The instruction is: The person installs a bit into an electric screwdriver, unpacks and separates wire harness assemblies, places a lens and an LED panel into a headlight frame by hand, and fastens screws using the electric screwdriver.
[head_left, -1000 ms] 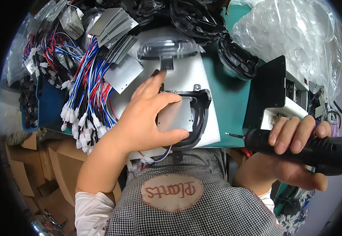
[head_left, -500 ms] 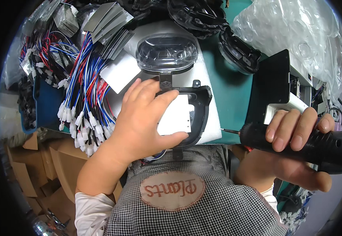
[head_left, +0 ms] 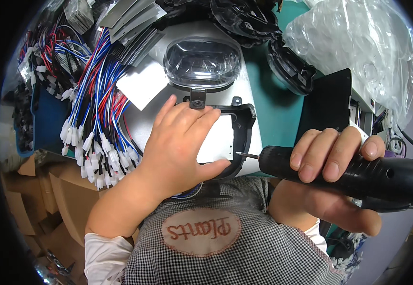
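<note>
A black lamp housing [head_left: 248, 127] lies in front of me with a white plate [head_left: 219, 142] set inside its rim. My left hand [head_left: 181, 138] spans plate and housing, fingertips at the far rim and thumb by the near edge, holding them; the palm hides their left part. In my right hand [head_left: 332, 175] is a black electric screwdriver [head_left: 391, 183], fingers wrapped round its body. Its thin bit points left, with the tip close to the plate's right edge; contact there I cannot tell. Just beyond the housing is a clear oval lens [head_left: 201, 61] with a black bracket [head_left: 197, 99].
Bundled red, blue and black wires with white connectors [head_left: 95, 156] lie left. Beyond them are stacked grey plates [head_left: 133, 26] and a loose white sheet [head_left: 142, 85]. Black lamp parts [head_left: 289, 66], clear plastic bags [head_left: 353, 42] and a black panel [head_left: 327, 104] stand far right.
My right hand has brought the screwdriver leftward, its bit now by the white plate's right edge. The left hand stays over the housing, and the view has shifted slightly.
</note>
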Demonstrator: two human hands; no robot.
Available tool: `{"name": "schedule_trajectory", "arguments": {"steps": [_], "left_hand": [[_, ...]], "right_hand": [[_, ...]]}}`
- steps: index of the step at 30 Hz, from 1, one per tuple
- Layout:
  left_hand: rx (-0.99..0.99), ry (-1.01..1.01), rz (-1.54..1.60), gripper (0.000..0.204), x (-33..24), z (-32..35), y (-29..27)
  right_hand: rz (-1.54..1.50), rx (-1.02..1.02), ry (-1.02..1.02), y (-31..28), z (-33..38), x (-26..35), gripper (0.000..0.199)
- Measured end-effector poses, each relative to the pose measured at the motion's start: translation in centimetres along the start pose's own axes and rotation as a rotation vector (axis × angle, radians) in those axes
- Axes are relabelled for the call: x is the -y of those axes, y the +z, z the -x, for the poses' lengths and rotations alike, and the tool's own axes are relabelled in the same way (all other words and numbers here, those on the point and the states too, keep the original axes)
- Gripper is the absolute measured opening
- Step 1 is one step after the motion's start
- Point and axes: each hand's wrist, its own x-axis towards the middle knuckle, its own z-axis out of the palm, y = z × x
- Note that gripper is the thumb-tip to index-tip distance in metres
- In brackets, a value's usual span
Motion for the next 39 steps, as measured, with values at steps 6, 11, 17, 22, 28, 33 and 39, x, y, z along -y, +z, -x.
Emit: {"name": "schedule_trajectory", "arguments": {"steps": [6,11,17,22,28,33,39], "left_hand": [[0.012,-0.017,-0.014,0.077,0.1,0.0,0.0],[0.003,-0.018,-0.015,0.077,0.1,0.0,0.0],[-0.013,-0.022,-0.011,0.077,0.0,-0.1,-0.1],[0.004,-0.05,0.014,0.074,0.4,0.2,-0.1],[-0.023,-0.023,0.032,0.071,0.3,0.1,0.1],[-0.076,-0.013,0.018,0.07,0.4,0.4,0.2],[-0.095,0.005,0.041,0.069,0.3,0.3,0.2]], "right_hand": [[0.011,0.01,-0.027,0.1,-0.1,-1.1,0.08],[0.004,0.061,-0.118,-0.2,-0.3,-2.5,0.082],[0.062,0.104,-0.122,0.2,-0.4,-2.9,0.081],[0.099,0.2,-0.105,1.0,-0.7,-3.4,0.075],[0.135,0.345,-0.084,1.3,-1.5,-3.2,0.068],[0.13,0.547,-0.092,1.0,-2.7,-3.4,0.075],[0.148,0.392,-0.194,2.1,-1.9,-3.7,0.102]]}}
